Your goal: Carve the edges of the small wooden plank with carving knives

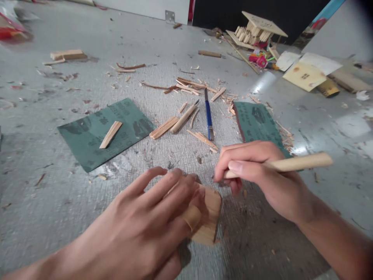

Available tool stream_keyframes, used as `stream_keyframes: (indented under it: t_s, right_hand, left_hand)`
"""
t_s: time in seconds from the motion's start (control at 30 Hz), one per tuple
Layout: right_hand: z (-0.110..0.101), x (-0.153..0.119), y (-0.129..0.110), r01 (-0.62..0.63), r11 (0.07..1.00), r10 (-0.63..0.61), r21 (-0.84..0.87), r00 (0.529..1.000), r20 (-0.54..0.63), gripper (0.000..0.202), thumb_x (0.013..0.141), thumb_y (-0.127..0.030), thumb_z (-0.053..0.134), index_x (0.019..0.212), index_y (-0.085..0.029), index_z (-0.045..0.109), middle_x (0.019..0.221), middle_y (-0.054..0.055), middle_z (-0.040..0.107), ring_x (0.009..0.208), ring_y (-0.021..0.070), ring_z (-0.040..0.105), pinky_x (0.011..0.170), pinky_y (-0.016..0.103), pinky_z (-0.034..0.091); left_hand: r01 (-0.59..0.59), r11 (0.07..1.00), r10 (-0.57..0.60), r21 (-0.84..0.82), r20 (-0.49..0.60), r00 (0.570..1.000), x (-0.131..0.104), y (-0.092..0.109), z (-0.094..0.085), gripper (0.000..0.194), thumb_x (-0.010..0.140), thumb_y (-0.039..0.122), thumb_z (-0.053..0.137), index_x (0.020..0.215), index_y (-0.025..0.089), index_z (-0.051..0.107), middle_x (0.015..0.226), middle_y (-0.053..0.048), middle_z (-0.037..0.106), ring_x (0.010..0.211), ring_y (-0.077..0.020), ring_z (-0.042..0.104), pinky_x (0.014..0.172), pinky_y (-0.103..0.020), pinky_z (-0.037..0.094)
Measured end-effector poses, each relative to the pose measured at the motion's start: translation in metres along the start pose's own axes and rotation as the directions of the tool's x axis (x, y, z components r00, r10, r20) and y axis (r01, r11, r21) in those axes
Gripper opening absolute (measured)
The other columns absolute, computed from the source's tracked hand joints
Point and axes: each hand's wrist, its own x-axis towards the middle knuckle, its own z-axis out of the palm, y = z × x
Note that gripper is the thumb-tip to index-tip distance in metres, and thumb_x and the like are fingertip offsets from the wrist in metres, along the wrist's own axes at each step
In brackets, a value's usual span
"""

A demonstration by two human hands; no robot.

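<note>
My left hand [157,217] is bent over a small flat piece of wood [214,212], holding it against the table; one finger wears a tan bandage [192,217]. The fingers hide much of the wood. Just right of it, my right hand [256,171] grips a carving tool by its pale round wooden handle [309,161], whose rear end sticks out to the right. The tool's tip is hidden behind the fingers. Ahead of my hands lie a blue-handled craft knife [208,114] and another wooden-handled carving tool [183,118].
Green sandpaper sheets lie left [105,132] and right [256,120], the left one under a wood strip [110,135]. Wood splinters [189,85] scatter across the grey table [43,214]. Farther back are a wood block [68,54], a carving tool [210,53] and a stick model [253,33].
</note>
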Motion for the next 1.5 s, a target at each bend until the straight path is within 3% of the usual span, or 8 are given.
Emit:
stream_keyframes:
  t_s: [0.17, 0.4, 1.13, 1.5]
  right_hand:
    - [0.003, 0.002, -0.002, -0.116, 0.993, 0.117, 0.011, 0.993, -0.026, 0.035, 0.091, -0.027, 0.045, 0.065, -0.017, 0.068, 0.058, 0.003, 0.06, 0.051, 0.0124, 0.053, 0.044, 0.022, 0.041]
    - [0.007, 0.004, -0.007, -0.16, 0.985, 0.164, 0.061, 0.985, -0.063, 0.026, 0.081, -0.02, 0.047, 0.06, -0.017, 0.063, 0.051, 0.001, 0.058, 0.046, 0.0104, 0.053, 0.041, 0.018, 0.04]
    - [0.008, 0.012, 0.005, -0.197, 0.973, 0.206, 0.118, 0.976, -0.067, 0.029, 0.081, -0.022, 0.046, 0.058, -0.017, 0.063, 0.045, 0.0, 0.058, 0.038, 0.0102, 0.053, 0.035, 0.017, 0.04]
    - [0.011, 0.011, -0.002, -0.225, 0.968, 0.235, 0.113, 0.968, -0.088, 0.029, 0.08, -0.023, 0.048, 0.057, -0.017, 0.063, 0.045, 0.0, 0.056, 0.04, 0.0104, 0.054, 0.035, 0.017, 0.038]
  left_hand:
    - [-0.011, 0.999, 0.011, 0.041, -0.013, 1.0, -0.002, -0.001, 0.002, 0.043, 0.092, 0.022, 0.046, 0.132, 0.013, 0.06, 0.138, -0.01, 0.062, 0.129, -0.0318, 0.051, 0.106, -0.051, 0.037]
    - [-0.025, 0.999, 0.025, 0.032, 0.0, 1.0, -0.002, -0.002, 0.001, 0.044, 0.094, 0.023, 0.046, 0.135, 0.013, 0.059, 0.139, -0.01, 0.062, 0.128, -0.0317, 0.051, 0.103, -0.052, 0.037]
    - [-0.018, 0.999, 0.017, 0.036, 0.02, 1.0, 0.0, -0.002, -0.001, 0.046, 0.091, 0.022, 0.047, 0.136, 0.016, 0.058, 0.142, -0.008, 0.06, 0.127, -0.0317, 0.052, 0.097, -0.054, 0.038]
    - [-0.013, 1.0, 0.012, 0.026, 0.024, 1.0, -0.001, -0.003, 0.0, 0.044, 0.091, 0.024, 0.046, 0.133, 0.017, 0.059, 0.14, -0.009, 0.061, 0.124, -0.0335, 0.054, 0.094, -0.057, 0.041]
